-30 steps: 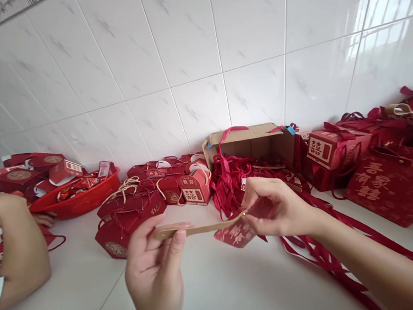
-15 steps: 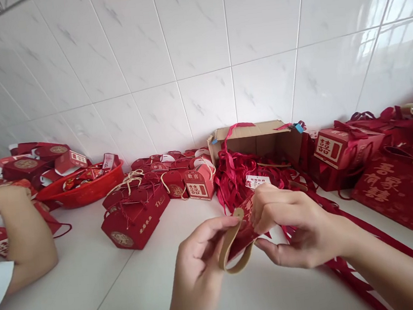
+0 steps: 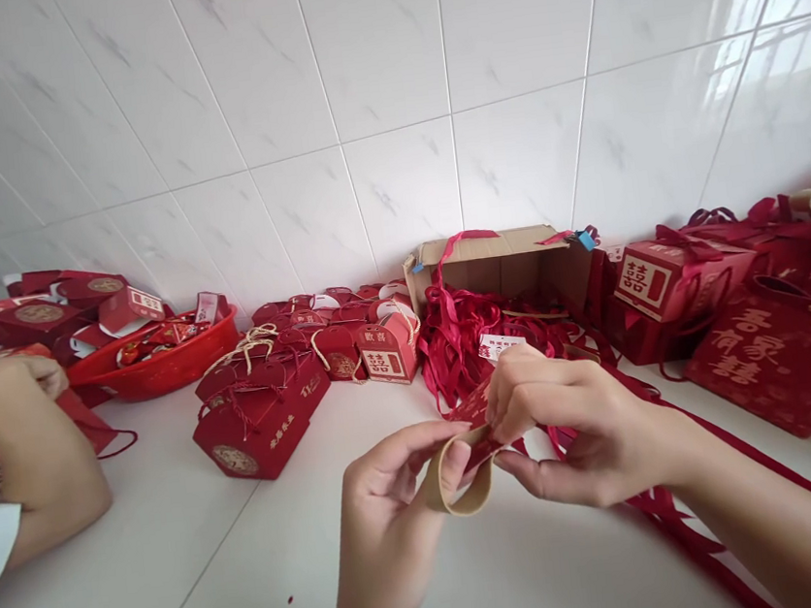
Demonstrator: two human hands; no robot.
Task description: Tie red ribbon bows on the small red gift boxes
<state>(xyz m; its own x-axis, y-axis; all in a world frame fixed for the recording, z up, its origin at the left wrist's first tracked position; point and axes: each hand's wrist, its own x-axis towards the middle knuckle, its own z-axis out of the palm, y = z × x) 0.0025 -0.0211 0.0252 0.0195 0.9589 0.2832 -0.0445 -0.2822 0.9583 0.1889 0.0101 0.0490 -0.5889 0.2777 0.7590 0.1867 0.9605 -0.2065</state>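
Observation:
A red gift bag [image 3: 470, 404] with gold print is held up over the table, mostly covered by my fingers. Its tan strap [image 3: 472, 501] curves down in a loop toward me. My left hand [image 3: 393, 520] pinches the bag's edge and strap, with the thumb inside the loop. On the other side, my right hand [image 3: 572, 422] has fingers and thumb closed on the bag and strap end. Exactly how the strap joins the bag there is hidden. Just behind my hands lies a heap of dark red ribbons [image 3: 447, 348] with a white tag [image 3: 502, 345].
An open cardboard box [image 3: 494, 247] lies behind the ribbons. Red gift boxes [image 3: 265, 422] stand left of centre; larger red bags [image 3: 770, 360] stand right. Farther left is a red basin [image 3: 170, 365] of small packets, beside another person's arm [image 3: 41, 443]. A tiled wall [image 3: 386, 72] rises behind.
My left thumb has moved into the strap loop, and the strap end has swung toward my right fingers. The view has tilted slightly downward.

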